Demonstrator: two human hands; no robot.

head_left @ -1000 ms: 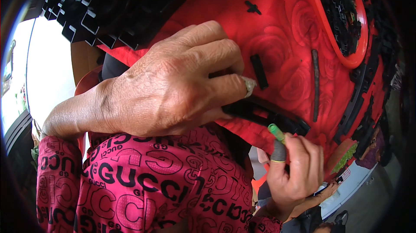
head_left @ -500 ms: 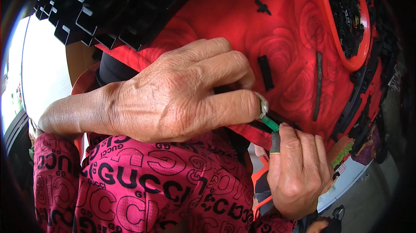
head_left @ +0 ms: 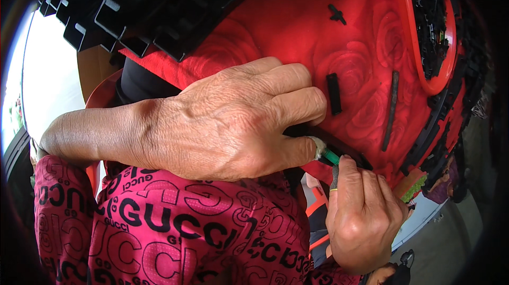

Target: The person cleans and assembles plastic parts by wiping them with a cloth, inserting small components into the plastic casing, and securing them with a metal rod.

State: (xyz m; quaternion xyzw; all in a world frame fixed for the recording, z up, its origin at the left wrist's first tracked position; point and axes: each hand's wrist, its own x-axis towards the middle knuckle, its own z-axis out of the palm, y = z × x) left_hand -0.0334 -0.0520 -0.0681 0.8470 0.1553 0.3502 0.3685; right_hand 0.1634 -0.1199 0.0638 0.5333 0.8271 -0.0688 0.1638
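green tool (head_left: 332,156) | slim, tip exposed | tilted | pinched between both hands, over red cloth

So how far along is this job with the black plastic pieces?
Loose black pieces lie on the red rose cloth, possibly finished. In hand: the left hand pins a black strip while the right hand works a green-tipped tool against it. Many more fill the red basket.

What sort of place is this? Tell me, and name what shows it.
Probably a small hand-assembly or parts-sorting workbench. A rose-patterned red cloth covers the surface, a red tray holds small black plastic parts, black moulded trays are stacked behind, and loose black strips lie about.
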